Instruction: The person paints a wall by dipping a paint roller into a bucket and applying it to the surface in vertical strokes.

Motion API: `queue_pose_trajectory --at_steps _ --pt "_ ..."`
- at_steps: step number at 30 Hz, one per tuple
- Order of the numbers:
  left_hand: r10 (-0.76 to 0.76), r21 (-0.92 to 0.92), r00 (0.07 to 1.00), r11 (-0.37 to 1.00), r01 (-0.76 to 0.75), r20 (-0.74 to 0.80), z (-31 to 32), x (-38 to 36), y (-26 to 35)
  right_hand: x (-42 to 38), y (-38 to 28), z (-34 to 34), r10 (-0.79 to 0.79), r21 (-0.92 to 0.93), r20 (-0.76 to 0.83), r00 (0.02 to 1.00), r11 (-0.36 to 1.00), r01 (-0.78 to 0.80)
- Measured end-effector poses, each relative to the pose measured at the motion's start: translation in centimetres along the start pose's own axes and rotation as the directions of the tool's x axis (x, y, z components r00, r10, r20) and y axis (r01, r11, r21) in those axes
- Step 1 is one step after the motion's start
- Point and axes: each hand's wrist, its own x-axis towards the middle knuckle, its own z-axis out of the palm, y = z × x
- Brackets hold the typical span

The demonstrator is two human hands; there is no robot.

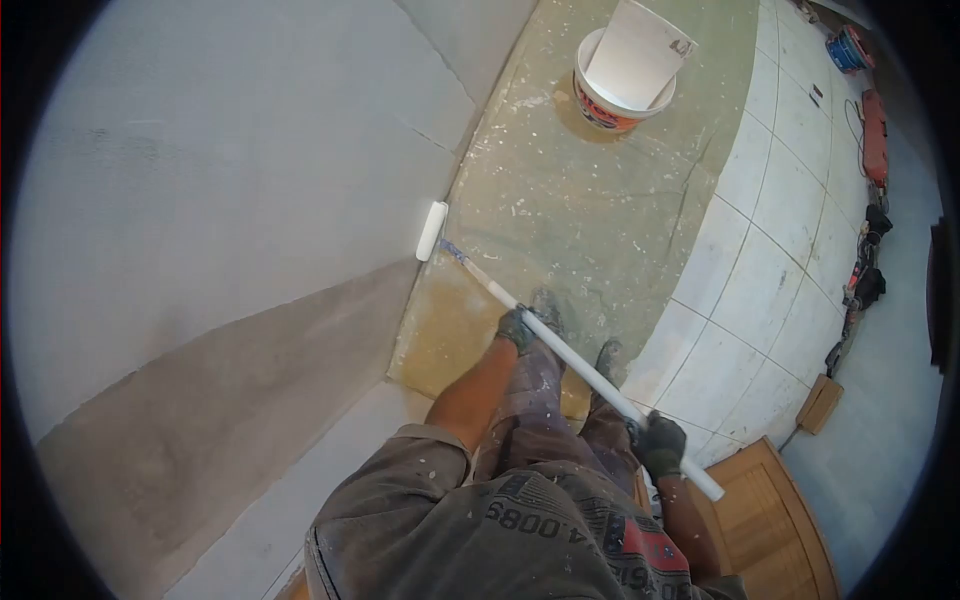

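A paint roller with a white sleeve (431, 231) rests against the wall near its foot, beside the floor sheet. Its long white pole (580, 364) slants down to the right across my legs. My left hand (514, 329), in a dark glove, is closed round the pole toward the roller end. Farther back, my right hand (660, 445), also gloved, grips it near its free end. The wall (250, 170) is light grey, with a darker brownish-grey band (240, 375) at lower left.
A white bucket (607, 118) with a white board (640, 55) in it stands on the paint-spattered sheet (620, 200). White floor tiles (770, 235) lie to the right. Tools, a red case (874, 138) and a wooden panel (765, 515) are along the right side.
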Motion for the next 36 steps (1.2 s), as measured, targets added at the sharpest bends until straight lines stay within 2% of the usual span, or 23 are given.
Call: queue_pose_trajectory --at_steps 5,7,9,10,11,13,16,17,19,20,21,22,23,24,25,26,28,29,31,32,33,35,36 --pt "-0.036 0.131 0.987 0.991 0.015 0.157 0.7 -4.6 -4.8 -1.7 8.9 -1.5 -0.03 -0.064 -0.022 0.999 0.998 0.028" --pt "0.099 0.059 0.936 0.99 -0.126 0.339 3.4 -9.1 -7.5 -1.6 13.2 -1.9 -0.074 -0.053 -0.056 0.996 0.996 0.071" --pt "0.104 0.054 0.941 0.99 -0.128 0.323 6.0 -12.5 -9.2 -0.9 17.8 -1.1 -0.168 -0.118 -0.106 0.98 0.981 0.156" --pt "0.103 0.044 0.949 0.992 -0.121 0.298 7.2 -14.1 -9.8 -0.5 19.4 -1.6 -0.115 -0.04 -0.069 0.991 0.993 0.113" --pt "0.122 0.041 0.944 0.989 -0.141 0.307 8.3 -15.5 -10.2 0.1 21.4 -1.0 -0.182 -0.023 -0.13 0.975 0.983 0.181" --pt "0.096 0.402 0.941 0.887 -0.229 0.323 10.5 -18.1 -10.2 1.6 24.3 -0.1 -0.232 0.013 -0.214 0.949 0.971 0.24" --pt "0.153 0.317 0.922 0.908 -0.274 0.357 12.4 -22.5 -10.3 5.1 27.7 3.1 -0.371 0.03 -0.312 0.875 0.916 0.399" --pt "0.195 0.309 0.911 0.897 -0.315 0.363 13.2 -24.9 -9.9 5.7 27.0 2.9 -0.372 0.092 -0.251 0.894 0.91 0.404" --pt "0.358 0.46 0.832 0.706 -0.538 0.424 15.0 -28.9 -9.0 7.5 26.4 3.5 -0.407 0.155 -0.134 0.904 0.892 0.425" --pt "0.39 0.443 0.804 0.684 -0.579 0.448 14.8 -29.2 -8.4 8.5 25.9 4.4 -0.425 0.103 -0.136 0.895 0.892 0.44" --pt "0.482 0.58 0.638 0.287 -0.763 0.601 13.8 -28.7 -7.9 9.6 25.2 5.6 -0.415 0.131 -0.131 0.9 0.893 0.431" --pt "0.486 0.591 0.45 -0.185 -0.785 0.749 13.4 -28.1 -8.7 10.7 25.5 6.8 -0.439 0.181 -0.153 0.885 0.868 0.462" --pt "0.509 0.574 0.414 -0.207 -0.792 0.755 14.0 -29.5 -7.8 10.9 23.8 5.9 -0.457 0.252 -0.1 0.884 0.848 0.467" --pt "0.555 0.572 0.416 -0.135 -0.809 0.72 14.7 -31.6 -7.4 11.4 22.5 5.9 -0.497 0.29 -0.108 0.861 0.813 0.505" --pt "0.599 0.562 0.414 -0.073 -0.824 0.685 15.5 -33.6 -7.5 12.7 21.9 7.0 -0.567 0.275 -0.157 0.808 0.761 0.588" --pt "0.623 0.543 0.37 -0.108 -0.832 0.69 16.3 -35.5 -7.4 12.9 20.7 6.7 -0.621 0.324 -0.211 0.755 0.684 0.653" --pt "0.722 0.453 0.403 0.139 -0.881 0.562 18.0 -38.6 -6.4 13.5 17.7 5.9 -0.636 0.363 -0.191 0.748 0.662 0.656" --pt "0.736 0.428 0.367 0.115 -0.896 0.569 18.6 -39.5 -5.2 13.4 16.1 5.1 -0.612 0.499 -0.15 0.777 0.632 0.594" --pt "0.81 0.271 0.23 0.091 -0.958 0.539 19.6 -40.2 -5.0 14.2 13.7 4.2 -0.68 0.557 -0.215 0.701 0.505 0.66" --pt "0.846 0.268 0.176 0.04 -0.962 0.504 20.8 -41.3 -4.9 14.9 12.8 3.9 -0.743 0.493 -0.263 0.616 0.446 0.747" --pt "0.848 0.251 0.153 0.025 -0.968 0.508 21.8 -42.6 -4.8 14.9 11.9 3.3 -0.746 0.478 -0.28 0.604 0.437 0.762" --pt "0.879 0.18 -0.054 -0.157 -0.971 0.475 23.9 -46.1 -4.3 13.3 8.9 -0.1 -0.739 0.565 -0.351 0.575 0.323 0.759" --pt "0.878 0.107 -0.064 -0.129 -0.986 0.475 25.2 -49.0 0.5 12.0 4.4 -3.5 -0.729 0.559 -0.335 0.597 0.356 0.749"
